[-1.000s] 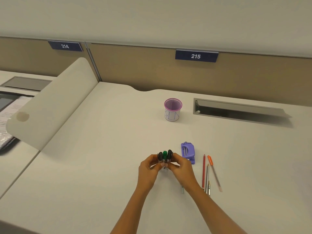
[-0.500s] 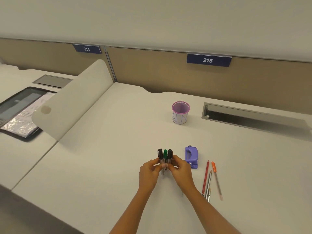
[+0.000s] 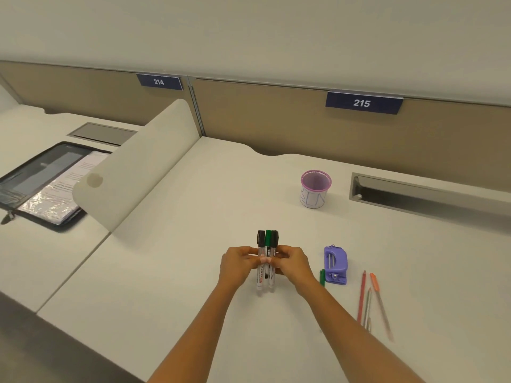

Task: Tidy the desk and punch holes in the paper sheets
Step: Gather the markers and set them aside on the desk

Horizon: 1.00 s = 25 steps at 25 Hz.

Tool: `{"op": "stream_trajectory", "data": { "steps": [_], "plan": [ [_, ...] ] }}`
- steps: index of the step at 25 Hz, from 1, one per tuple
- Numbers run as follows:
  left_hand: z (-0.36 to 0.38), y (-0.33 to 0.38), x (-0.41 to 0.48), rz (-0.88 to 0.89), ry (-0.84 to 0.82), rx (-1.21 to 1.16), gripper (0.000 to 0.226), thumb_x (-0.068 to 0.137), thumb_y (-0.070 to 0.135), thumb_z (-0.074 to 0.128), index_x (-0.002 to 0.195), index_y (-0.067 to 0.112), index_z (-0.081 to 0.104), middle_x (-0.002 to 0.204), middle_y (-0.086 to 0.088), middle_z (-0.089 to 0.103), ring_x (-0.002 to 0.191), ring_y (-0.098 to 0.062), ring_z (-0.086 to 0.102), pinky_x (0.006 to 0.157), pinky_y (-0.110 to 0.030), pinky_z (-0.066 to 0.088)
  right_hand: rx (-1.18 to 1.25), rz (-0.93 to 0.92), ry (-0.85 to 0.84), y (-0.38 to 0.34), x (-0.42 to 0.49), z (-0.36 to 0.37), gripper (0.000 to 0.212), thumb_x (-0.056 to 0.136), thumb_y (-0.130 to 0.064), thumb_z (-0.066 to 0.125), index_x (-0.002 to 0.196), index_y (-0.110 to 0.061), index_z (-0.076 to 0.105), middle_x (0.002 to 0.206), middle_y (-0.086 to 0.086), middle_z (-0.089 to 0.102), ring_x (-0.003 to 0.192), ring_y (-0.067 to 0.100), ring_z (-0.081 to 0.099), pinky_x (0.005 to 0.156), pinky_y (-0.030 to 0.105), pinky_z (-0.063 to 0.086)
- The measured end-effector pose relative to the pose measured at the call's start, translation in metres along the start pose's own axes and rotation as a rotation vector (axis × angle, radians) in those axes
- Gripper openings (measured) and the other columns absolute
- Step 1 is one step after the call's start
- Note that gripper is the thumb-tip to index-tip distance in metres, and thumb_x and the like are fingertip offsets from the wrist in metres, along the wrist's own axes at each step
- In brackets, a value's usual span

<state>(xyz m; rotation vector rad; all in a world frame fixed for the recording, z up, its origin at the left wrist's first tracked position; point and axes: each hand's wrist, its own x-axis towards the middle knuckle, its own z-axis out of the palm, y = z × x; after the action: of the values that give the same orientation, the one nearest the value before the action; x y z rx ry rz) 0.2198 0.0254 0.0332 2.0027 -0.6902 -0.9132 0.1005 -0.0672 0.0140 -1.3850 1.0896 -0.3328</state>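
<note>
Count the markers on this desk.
4. Three markers stand bundled between the left hand and right hand: two black-capped flanking a green-capped one. A fourth marker, green, lies beside the purple hole punch, partly hidden behind the right wrist.

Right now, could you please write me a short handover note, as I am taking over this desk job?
Left hand and right hand both pinch the three markers, held upright together.
Hole punch lies on the desk to their right, loose pencils beyond it; cup stands behind.
Paper sheets sit in a folder on the neighbouring desk.
Done: markers gathered. Left: stow pens, punch the sheets.
</note>
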Motion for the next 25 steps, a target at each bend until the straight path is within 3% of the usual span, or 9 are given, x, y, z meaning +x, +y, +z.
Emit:
{"op": "stream_trajectory", "data": {
  "steps": [7,13,18,25],
  "plan": [
    [-0.080,-0.019,0.064,-0.076,0.028,0.069,0.027,0.071,0.035,0.080,0.095,0.022,0.078,0.088,-0.002,0.078,0.084,-0.018,0.072,0.085,-0.041,0.058,0.127,0.137,0.020,-0.038,0.047,0.087,0.034,0.077,-0.008,0.076,0.110,-0.008,0.070,0.099,0.014,0.075,0.086,0.026,0.074,0.073,0.035,0.062],
    [-0.131,-0.028,0.125,-0.119,0.045,0.091,0.018,0.072,0.026,0.079,0.089,0.018,0.078,0.084,-0.008,0.077,0.080,-0.024,0.073,0.081,-0.045,0.059,0.128,0.190,0.091,-0.071,0.094,0.150,0.033,0.071,-0.014,0.083,0.102,-0.012,0.069,0.098,0.012,0.074,0.087,0.028,0.073,0.077,0.041,0.062],
    [-0.148,-0.029,0.160,-0.142,0.047,0.142,0.021,0.073,0.025,0.079,0.092,0.016,0.078,0.085,-0.009,0.077,0.082,-0.026,0.073,0.083,-0.042,0.058,-0.020,0.216,0.171,-0.079,0.132,0.180,0.029,0.063,-0.028,0.087,0.081,-0.017,0.068,0.090,0.009,0.075,0.083,0.026,0.073,0.078,0.045,0.060],
    [-0.154,-0.033,0.181,-0.185,0.024,0.193,0.021,0.068,0.026,0.083,0.085,0.015,0.078,0.080,-0.009,0.076,0.078,-0.026,0.072,0.080,-0.040,0.059,-0.129,0.276,0.271,-0.080,0.147,0.194,0.023,0.063,-0.027,0.085,0.076,-0.012,0.073,0.078,0.006,0.075,0.073,0.025,0.073,0.071,0.042,0.062]
  ]
}}
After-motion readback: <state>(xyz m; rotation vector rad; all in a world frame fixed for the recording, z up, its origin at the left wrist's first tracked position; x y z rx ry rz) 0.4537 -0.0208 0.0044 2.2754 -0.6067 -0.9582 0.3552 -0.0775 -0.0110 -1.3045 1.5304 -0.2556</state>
